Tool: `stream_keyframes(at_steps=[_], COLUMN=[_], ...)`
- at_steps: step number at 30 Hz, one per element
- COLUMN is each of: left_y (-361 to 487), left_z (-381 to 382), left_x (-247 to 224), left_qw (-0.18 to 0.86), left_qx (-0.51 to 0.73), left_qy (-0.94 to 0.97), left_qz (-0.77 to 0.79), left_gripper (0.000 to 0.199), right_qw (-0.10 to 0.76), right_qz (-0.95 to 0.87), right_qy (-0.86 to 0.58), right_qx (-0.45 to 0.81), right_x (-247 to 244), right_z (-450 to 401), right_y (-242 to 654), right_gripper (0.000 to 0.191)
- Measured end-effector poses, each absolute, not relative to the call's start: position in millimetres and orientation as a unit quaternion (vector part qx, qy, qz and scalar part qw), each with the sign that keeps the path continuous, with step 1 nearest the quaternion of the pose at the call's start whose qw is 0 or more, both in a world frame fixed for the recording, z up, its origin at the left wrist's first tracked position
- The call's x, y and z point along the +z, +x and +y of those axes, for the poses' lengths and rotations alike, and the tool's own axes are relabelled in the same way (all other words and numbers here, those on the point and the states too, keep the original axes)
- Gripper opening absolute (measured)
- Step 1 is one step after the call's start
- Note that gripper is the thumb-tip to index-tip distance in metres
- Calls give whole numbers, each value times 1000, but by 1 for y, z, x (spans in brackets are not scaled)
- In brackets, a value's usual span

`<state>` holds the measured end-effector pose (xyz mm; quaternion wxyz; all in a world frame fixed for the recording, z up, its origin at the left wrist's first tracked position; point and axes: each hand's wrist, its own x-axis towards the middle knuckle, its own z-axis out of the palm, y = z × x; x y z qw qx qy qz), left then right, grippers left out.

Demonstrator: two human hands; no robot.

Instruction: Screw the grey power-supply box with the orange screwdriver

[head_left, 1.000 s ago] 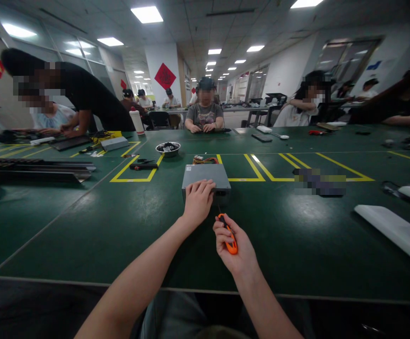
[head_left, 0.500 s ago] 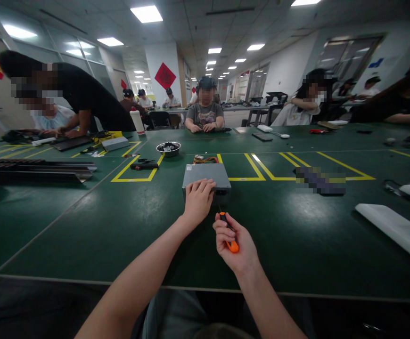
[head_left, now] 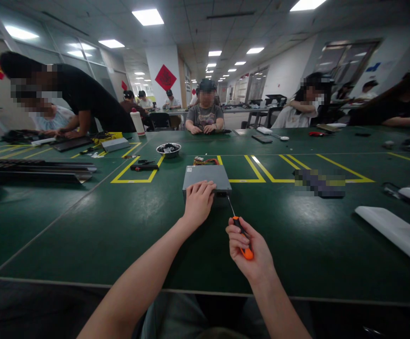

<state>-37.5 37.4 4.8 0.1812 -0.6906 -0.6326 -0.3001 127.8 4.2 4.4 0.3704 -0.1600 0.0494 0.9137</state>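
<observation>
A grey metal computer power supply [head_left: 208, 175] sits on the green table in front of me, with coloured cables [head_left: 205, 161] bunched behind it. My left hand [head_left: 200, 200] lies over its front edge, fingers stretched out on the top, hiding part of the front face. Closed around the orange and black handle of a screwdriver [head_left: 246, 253], my right hand [head_left: 252, 247] is just in front of the box. The thin shaft points up and forward, its tip at the front face near the right corner. Whether the tip sits in a screw, I cannot tell.
A metal bowl [head_left: 168, 150] of small dark parts stands behind the box, left of it. Dark tools [head_left: 144, 166] lie inside yellow tape. Metal panels [head_left: 35, 170] are stacked at left; a white casing [head_left: 396, 233] lies at right. A person [head_left: 205, 113] sits opposite.
My right hand has moved to the right with the screwdriver, so the shaft now shows and reaches the right part of the front face. The left hand stays on the power supply.
</observation>
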Motion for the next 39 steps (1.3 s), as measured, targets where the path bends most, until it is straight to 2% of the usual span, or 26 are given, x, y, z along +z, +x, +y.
stream_keyframes(at_steps=[10,16,23,28,34,39], left_y=[-37,-37,-36,-35,-36,-36], left_z=[37,38,38,36,35,35], left_x=[5,4,3,5,6,5], left_qw=[180,179,178,176,169,167], left_qx=[-301,-303,-308,-313,-316,-315], left_qy=[-689,-689,-688,-688,-689,-690], left_qz=[-634,-633,-633,-631,-630,-631], left_gripper=[25,25,26,27,28,30], right_qw=[374,387,341,347,382,375], right_qz=[42,75,73,13,19,55], right_qy=[-161,-195,-172,-202,-240,-241], right_qx=[912,898,921,915,892,893], right_x=[5,10,8,10,15,13], right_z=[7,7,8,7,6,5], right_y=[126,122,127,129,129,132], right_gripper=[18,4,18,23,7,10])
